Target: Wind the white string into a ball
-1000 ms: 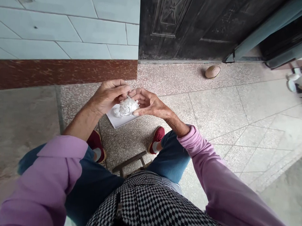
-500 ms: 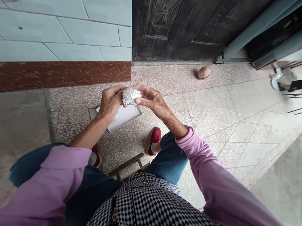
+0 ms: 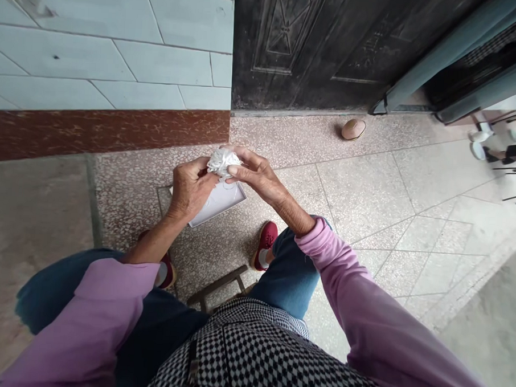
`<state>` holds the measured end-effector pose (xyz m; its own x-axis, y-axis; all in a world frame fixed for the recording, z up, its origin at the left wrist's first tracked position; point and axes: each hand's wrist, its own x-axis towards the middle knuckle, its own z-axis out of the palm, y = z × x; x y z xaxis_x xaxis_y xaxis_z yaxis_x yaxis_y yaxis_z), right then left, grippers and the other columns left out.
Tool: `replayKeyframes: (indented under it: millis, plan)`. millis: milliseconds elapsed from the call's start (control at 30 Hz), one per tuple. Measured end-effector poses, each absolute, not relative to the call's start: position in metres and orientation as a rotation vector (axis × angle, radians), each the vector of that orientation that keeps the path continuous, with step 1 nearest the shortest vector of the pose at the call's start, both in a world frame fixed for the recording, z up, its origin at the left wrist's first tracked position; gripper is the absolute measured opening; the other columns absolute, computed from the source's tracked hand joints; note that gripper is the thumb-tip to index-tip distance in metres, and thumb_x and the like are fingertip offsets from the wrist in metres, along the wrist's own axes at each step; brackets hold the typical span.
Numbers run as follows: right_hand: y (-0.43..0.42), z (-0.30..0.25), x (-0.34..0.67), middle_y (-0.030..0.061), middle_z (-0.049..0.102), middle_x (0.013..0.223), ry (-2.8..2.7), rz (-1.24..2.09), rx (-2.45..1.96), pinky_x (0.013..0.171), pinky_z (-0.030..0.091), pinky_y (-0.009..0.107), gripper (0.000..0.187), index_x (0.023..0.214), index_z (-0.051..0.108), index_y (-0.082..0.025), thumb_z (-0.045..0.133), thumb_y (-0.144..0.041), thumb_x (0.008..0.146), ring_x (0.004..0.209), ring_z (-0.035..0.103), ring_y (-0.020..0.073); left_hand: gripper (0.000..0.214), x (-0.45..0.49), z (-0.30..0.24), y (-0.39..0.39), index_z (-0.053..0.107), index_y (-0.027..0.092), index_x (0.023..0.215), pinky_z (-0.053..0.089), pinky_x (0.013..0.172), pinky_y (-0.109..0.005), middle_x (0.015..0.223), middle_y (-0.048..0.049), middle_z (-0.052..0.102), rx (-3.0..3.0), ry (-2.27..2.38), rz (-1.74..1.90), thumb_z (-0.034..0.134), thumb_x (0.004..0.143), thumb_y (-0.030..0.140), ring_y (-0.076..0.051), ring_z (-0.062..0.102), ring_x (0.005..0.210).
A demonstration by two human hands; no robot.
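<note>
Head view, looking down over my lap. My right hand (image 3: pixel 254 173) is closed on a white bundle (image 3: pixel 222 160) of crumpled, stringy material: the thumb lies across its near side and the curled fingers wrap over its top and far side. My left hand (image 3: pixel 192 188) meets it from the other side, fingers bent and the thumb tip pressed against the bundle's lower left edge, so both hands hold it between them. I cannot tell how tight either grip is. The bundle is held up in the air, above the far edge of a flat white card (image 3: pixel 226 200) that lies on the speckled floor (image 3: pixel 369 192). Fine strands seem to trail from the bundle towards the card, though they are too thin to be sure of.

Nearer to me, a red shoe (image 3: pixel 265 242) stands just beside the card's near right corner, and a second red shoe (image 3: pixel 166 274) shows partly under my left forearm. A wooden stool frame (image 3: pixel 220 283) sits between my knees. Well beyond the hands are a dark door (image 3: pixel 311 47), a pale tiled wall (image 3: pixel 119 50) with a red-brown skirting band (image 3: pixel 107 132), and a small round tan object (image 3: pixel 353 129) on the floor near the door.
</note>
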<state>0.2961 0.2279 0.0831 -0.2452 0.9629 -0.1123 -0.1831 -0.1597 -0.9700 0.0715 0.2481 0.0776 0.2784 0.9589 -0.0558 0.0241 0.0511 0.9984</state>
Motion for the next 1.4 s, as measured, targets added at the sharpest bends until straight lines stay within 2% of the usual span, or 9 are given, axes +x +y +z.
replayKeyframes:
  millis: [133,267,600,733,900,1033,1167,1300,1400]
  plan:
    - [0.229,0.085,0.299,0.0079,0.084,0.139,-1.332,1.225,-1.206,0.131,0.074,0.056,0.075,0.132,0.092,-0.031,0.131,-0.067,0.079,0.136,0.079,0.0388,0.033,0.080,0.082,0.244,0.075,0.025,0.068,0.049,0.063,-0.030,0.067,-0.0028,0.069,1.327,1.065,0.979,0.096,0.090,0.039,-0.020,0.058,0.065]
    - [0.225,0.092,0.300,0.0114,0.081,0.146,-1.472,1.032,-1.273,0.120,0.080,0.053,0.060,0.135,0.095,-0.034,0.125,-0.064,0.094,0.143,0.075,0.0418,0.039,0.085,0.091,0.240,0.075,0.023,0.073,0.060,0.074,-0.035,0.077,-0.0080,0.071,1.171,0.876,0.912,0.098,0.086,0.052,-0.022,0.066,0.076]
    - [0.209,0.103,0.314,0.0135,0.081,0.161,-1.644,1.070,-1.192,0.113,0.081,0.054,0.072,0.148,0.094,-0.031,0.120,-0.079,0.100,0.148,0.075,0.0431,0.058,0.076,0.085,0.242,0.075,0.025,0.081,0.053,0.065,-0.033,0.078,-0.0080,0.070,1.261,0.860,0.820,0.102,0.093,0.075,-0.024,0.063,0.075]
    - [0.213,0.099,0.314,0.0136,0.083,0.162,-1.701,1.027,-1.189,0.113,0.078,0.048,0.059,0.146,0.097,-0.028,0.118,-0.069,0.109,0.148,0.077,0.0410,0.061,0.075,0.086,0.242,0.074,0.024,0.084,0.057,0.068,-0.035,0.081,-0.0089,0.071,1.184,0.835,0.819,0.106,0.089,0.076,-0.023,0.065,0.074]
    - [0.229,0.089,0.313,0.0175,0.078,0.176,-1.714,0.873,-1.311,0.113,0.078,0.048,0.052,0.155,0.092,-0.022,0.110,-0.055,0.120,0.140,0.079,0.0379,0.043,0.066,0.096,0.243,0.078,0.023,0.088,0.048,0.065,-0.032,0.078,-0.0048,0.066,1.360,0.920,0.695,0.096,0.094,0.061,-0.020,0.057,0.069]
    - [0.241,0.079,0.317,0.0177,0.077,0.177,-1.851,0.800,-1.413,0.134,0.070,0.058,0.049,0.162,0.091,-0.026,0.109,-0.026,0.115,0.160,0.071,0.0434,0.030,0.050,0.104,0.247,0.086,0.022,0.092,0.038,0.065,-0.030,0.072,-0.0007,0.062,1.687,1.056,0.556,0.081,0.100,0.051,-0.018,0.050,0.066]
    - [0.236,0.064,0.318,0.0237,0.075,0.175,-2.135,0.787,-1.364,0.149,0.056,0.065,0.060,0.171,0.083,-0.016,0.093,-0.001,0.113,0.167,0.068,0.0445,0.025,0.043,0.107,0.252,0.089,0.023,0.098,0.043,0.070,-0.031,0.082,-0.0029,0.075,1.820,1.047,0.538,0.075,0.105,0.042,-0.021,0.059,0.072]
    - [0.218,0.052,0.311,0.0222,0.078,0.169,-2.212,0.962,-1.212,0.138,0.065,0.064,0.080,0.186,0.067,-0.014,0.090,0.003,0.111,0.150,0.078,0.0418,0.017,0.040,0.109,0.256,0.082,0.022,0.086,0.046,0.078,-0.032,0.088,-0.0043,0.078,1.834,1.024,0.613,0.084,0.101,0.030,-0.023,0.065,0.083]
    - [0.214,0.049,0.308,0.0171,0.080,0.161,-2.013,1.223,-1.073,0.117,0.074,0.047,0.089,0.192,0.060,-0.020,0.101,-0.011,0.113,0.126,0.081,0.0324,0.019,0.034,0.107,0.260,0.083,0.022,0.084,0.046,0.075,-0.033,0.082,-0.0029,0.072,1.692,0.991,0.686,0.093,0.099,0.028,-0.022,0.062,0.080]
